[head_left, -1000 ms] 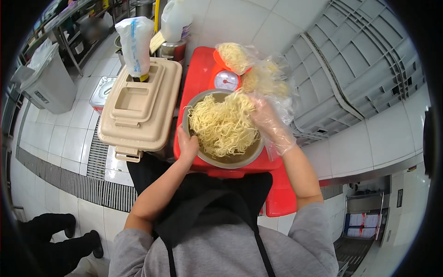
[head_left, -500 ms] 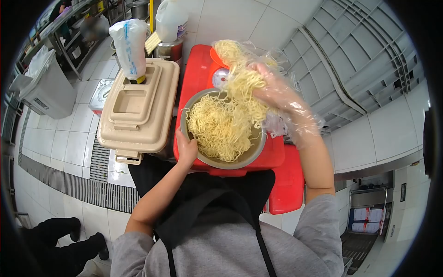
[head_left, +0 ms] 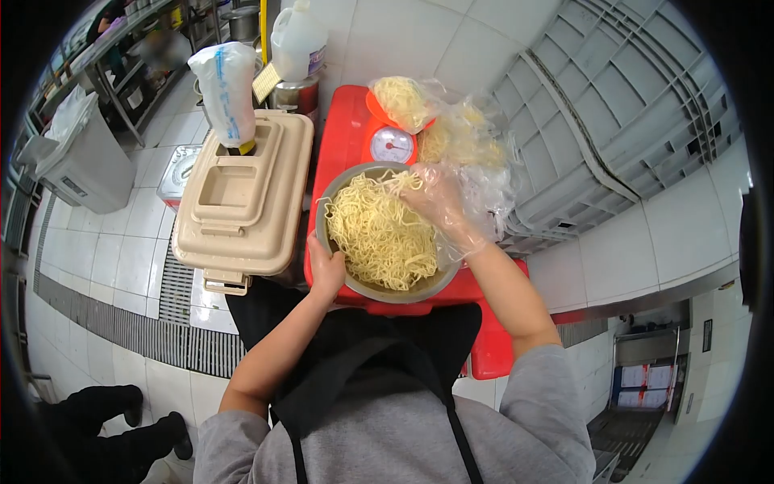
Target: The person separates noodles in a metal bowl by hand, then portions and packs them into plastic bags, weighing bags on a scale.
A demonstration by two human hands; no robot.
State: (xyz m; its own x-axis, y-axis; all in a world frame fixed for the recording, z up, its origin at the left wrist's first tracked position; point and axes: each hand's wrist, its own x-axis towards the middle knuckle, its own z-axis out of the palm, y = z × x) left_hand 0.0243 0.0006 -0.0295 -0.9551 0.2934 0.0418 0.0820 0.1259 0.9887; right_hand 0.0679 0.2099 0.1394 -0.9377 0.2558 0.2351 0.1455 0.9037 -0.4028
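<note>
A metal bowl [head_left: 446,278] full of yellow noodles [head_left: 379,230] rests on a red surface. My left hand [head_left: 326,268] is closed on the bowl's near left rim, thumb uppermost. In a clear plastic glove, my right hand [head_left: 438,198] reaches over the far right rim, its fingers closed on some strands at the top of the heap. Just beyond the bowl stands a scale with a white dial [head_left: 393,146] and an orange pan [head_left: 375,107]. A plastic bag of noodles [head_left: 402,103] sits on that pan. More bagged noodles [head_left: 476,133] lie to its right.
Left of the red surface [head_left: 343,121] is a beige lidded container [head_left: 278,214] with a plastic-wrapped bottle [head_left: 226,97] on top. A jug [head_left: 299,40] stands behind. Grey crates [head_left: 597,121] line the right side. Another person's legs [head_left: 105,423] show at lower left.
My right hand has come down and left, from holding a clump of noodles above the bowl to the heap inside it. My left hand keeps its hold on the rim.
</note>
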